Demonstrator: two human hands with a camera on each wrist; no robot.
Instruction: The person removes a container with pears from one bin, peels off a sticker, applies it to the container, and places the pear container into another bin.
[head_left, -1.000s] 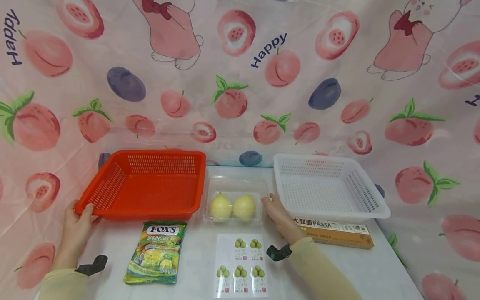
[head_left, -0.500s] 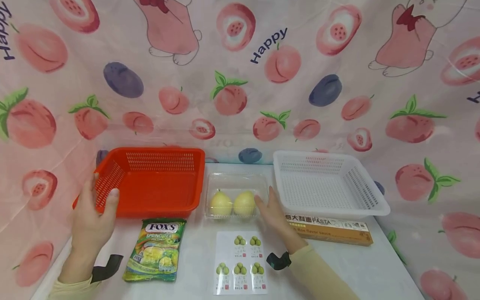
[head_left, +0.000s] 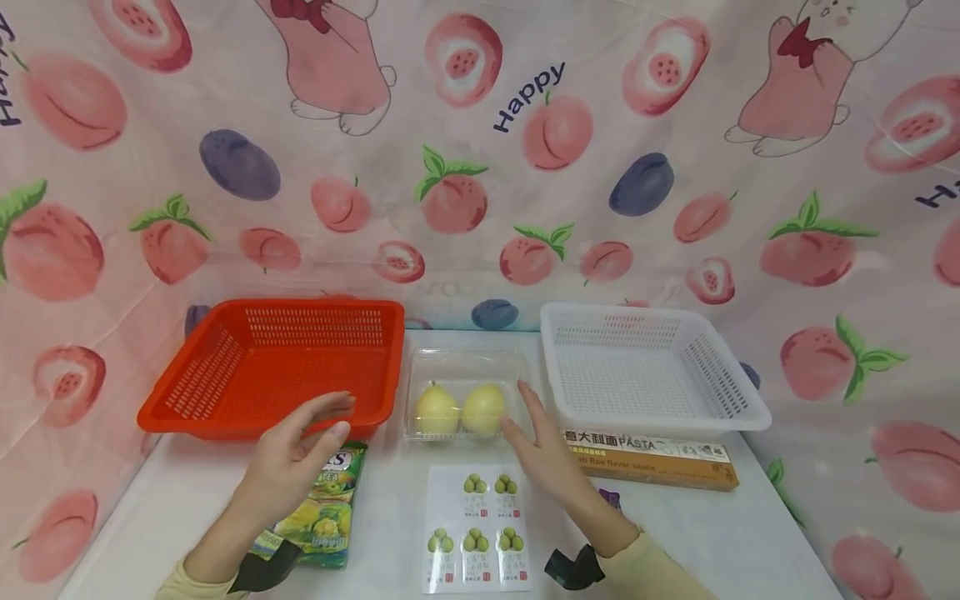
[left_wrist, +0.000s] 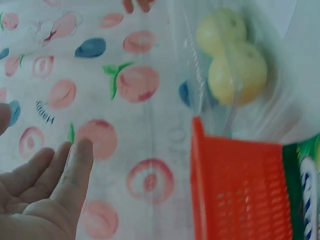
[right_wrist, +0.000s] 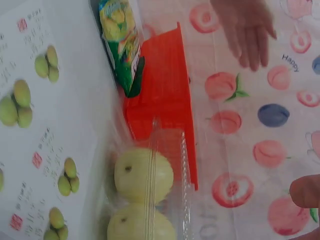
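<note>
Two pale yellow pears point(head_left: 483, 408) sit in a clear plastic clamshell box point(head_left: 468, 360) at the middle of the table. My left hand point(head_left: 288, 467), fingers extended and holding nothing, is over the green candy bag point(head_left: 322, 529) and hides part of it. At the box's right side is my right hand point(head_left: 547, 458), fingers straight; whether it touches the box I cannot tell. In the left wrist view, the left fingers point(left_wrist: 75, 175) are apart from everything. The right wrist view shows the pears point(right_wrist: 142, 175) close up. A sheet of pear stickers point(head_left: 476, 546) lies in front of the box.
A red basket point(head_left: 300, 432) stands at the left and a white basket point(head_left: 660, 421) at the right. Below the white one lies a pasta box point(head_left: 652, 467). A small purple item point(head_left: 610, 498) shows beside my right wrist. A fruit-print cloth point(head_left: 450, 275) hangs behind.
My left hand has let go of the red basket's corner and moved right, over the candy bag. My right hand has shifted slightly at the clamshell's right side. The purple item has come into view.
</note>
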